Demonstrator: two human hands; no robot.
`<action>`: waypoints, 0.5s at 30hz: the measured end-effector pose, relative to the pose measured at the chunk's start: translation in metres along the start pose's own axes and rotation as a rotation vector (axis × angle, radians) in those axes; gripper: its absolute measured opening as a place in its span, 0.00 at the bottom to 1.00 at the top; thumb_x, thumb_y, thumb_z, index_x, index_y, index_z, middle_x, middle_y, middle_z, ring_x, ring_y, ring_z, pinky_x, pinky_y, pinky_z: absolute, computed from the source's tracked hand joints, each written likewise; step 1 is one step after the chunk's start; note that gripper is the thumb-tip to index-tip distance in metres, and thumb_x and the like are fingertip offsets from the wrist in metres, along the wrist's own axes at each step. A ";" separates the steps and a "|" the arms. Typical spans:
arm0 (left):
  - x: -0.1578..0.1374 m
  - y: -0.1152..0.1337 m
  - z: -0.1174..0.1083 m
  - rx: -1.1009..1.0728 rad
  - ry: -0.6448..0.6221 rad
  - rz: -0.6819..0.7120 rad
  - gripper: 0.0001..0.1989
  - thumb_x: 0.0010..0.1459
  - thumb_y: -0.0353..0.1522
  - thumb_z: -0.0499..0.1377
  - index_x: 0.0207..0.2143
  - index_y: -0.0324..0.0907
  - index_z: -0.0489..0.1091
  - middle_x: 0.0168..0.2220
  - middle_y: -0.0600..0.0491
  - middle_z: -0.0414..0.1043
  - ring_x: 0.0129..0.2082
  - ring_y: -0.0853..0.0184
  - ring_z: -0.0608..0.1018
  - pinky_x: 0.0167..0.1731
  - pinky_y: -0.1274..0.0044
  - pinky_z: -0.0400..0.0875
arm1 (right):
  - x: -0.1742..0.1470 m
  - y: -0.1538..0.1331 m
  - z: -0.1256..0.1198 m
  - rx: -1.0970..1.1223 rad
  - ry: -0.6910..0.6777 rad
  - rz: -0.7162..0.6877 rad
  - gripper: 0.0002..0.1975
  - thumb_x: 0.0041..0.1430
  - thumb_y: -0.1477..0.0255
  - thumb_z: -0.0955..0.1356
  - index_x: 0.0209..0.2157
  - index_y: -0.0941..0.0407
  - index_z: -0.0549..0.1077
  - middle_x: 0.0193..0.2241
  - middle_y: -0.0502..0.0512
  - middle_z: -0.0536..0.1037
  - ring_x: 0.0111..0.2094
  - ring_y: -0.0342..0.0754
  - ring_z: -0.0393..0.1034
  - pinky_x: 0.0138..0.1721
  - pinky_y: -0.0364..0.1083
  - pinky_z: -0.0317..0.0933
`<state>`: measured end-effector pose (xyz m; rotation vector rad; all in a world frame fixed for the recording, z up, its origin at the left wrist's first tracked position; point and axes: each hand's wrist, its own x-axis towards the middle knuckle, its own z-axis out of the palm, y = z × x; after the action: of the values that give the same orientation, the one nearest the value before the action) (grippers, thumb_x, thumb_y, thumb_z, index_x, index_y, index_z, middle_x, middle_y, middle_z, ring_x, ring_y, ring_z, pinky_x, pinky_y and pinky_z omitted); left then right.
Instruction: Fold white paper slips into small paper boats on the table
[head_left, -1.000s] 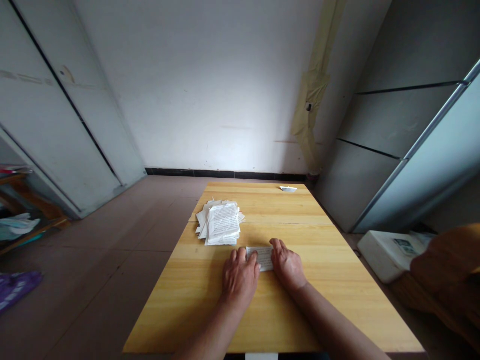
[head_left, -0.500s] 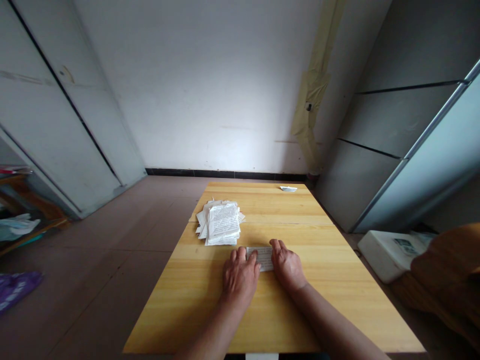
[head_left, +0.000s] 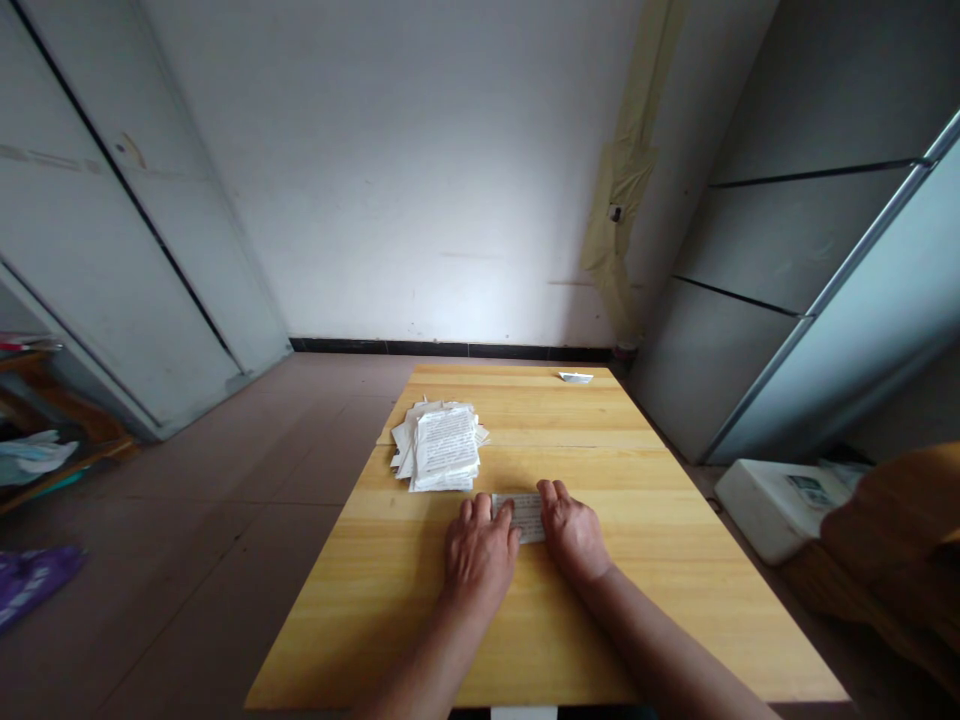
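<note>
Fingers (head_left: 504,513) of the left hand (head_left: 478,552) are resting slightly apart on the paper (head_left: 531,519); those of the right hand (head_left: 574,534) are lying close together at its other end. Whether either is pinching, I cannot tell. Uneven pressure could be skewing or creasing the thin paper, I judge. It is lying flat on the counter (head_left: 615,640), between the hands, partly beneath the fingers, near the pile (head_left: 446,447).
</note>
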<state>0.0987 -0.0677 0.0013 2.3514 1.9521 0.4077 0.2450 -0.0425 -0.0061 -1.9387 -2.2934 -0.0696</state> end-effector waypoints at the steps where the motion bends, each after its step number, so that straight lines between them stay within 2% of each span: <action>1: 0.000 0.000 0.000 -0.001 -0.006 -0.003 0.12 0.60 0.35 0.54 0.46 0.49 0.70 0.41 0.49 0.65 0.44 0.60 0.67 0.40 0.71 0.66 | 0.000 -0.001 -0.001 -0.009 -0.004 -0.004 0.08 0.60 0.79 0.61 0.40 0.56 0.64 0.36 0.56 0.74 0.29 0.44 0.74 0.24 0.40 0.57; 5: 0.001 0.001 -0.001 0.000 -0.030 -0.022 0.13 0.59 0.36 0.54 0.47 0.50 0.70 0.42 0.49 0.65 0.44 0.59 0.67 0.40 0.70 0.65 | -0.002 -0.003 -0.003 -0.028 -0.003 0.006 0.06 0.61 0.79 0.61 0.39 0.56 0.64 0.35 0.54 0.73 0.29 0.44 0.73 0.23 0.41 0.56; 8: 0.001 0.001 -0.002 -0.002 -0.022 -0.034 0.14 0.59 0.37 0.55 0.48 0.51 0.70 0.42 0.49 0.65 0.45 0.58 0.66 0.41 0.69 0.64 | -0.003 0.000 -0.003 -0.028 0.059 0.032 0.05 0.63 0.78 0.59 0.38 0.55 0.64 0.34 0.54 0.73 0.33 0.45 0.72 0.24 0.41 0.56; 11: 0.000 0.001 -0.003 -0.006 -0.003 -0.037 0.15 0.58 0.37 0.55 0.49 0.52 0.69 0.42 0.49 0.65 0.46 0.57 0.66 0.42 0.67 0.61 | -0.005 0.005 -0.001 -0.003 0.104 0.066 0.05 0.64 0.76 0.59 0.37 0.55 0.65 0.34 0.53 0.72 0.36 0.46 0.71 0.25 0.40 0.56; 15: -0.001 0.001 -0.003 -0.013 -0.004 -0.057 0.16 0.58 0.37 0.56 0.50 0.53 0.68 0.43 0.49 0.66 0.47 0.57 0.65 0.44 0.66 0.59 | -0.006 0.018 0.004 0.057 0.136 0.099 0.06 0.64 0.75 0.59 0.35 0.55 0.66 0.33 0.53 0.72 0.34 0.46 0.70 0.27 0.40 0.57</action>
<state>0.0988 -0.0691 0.0043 2.2810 2.0030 0.4103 0.2636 -0.0447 -0.0123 -1.9519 -2.0881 -0.1202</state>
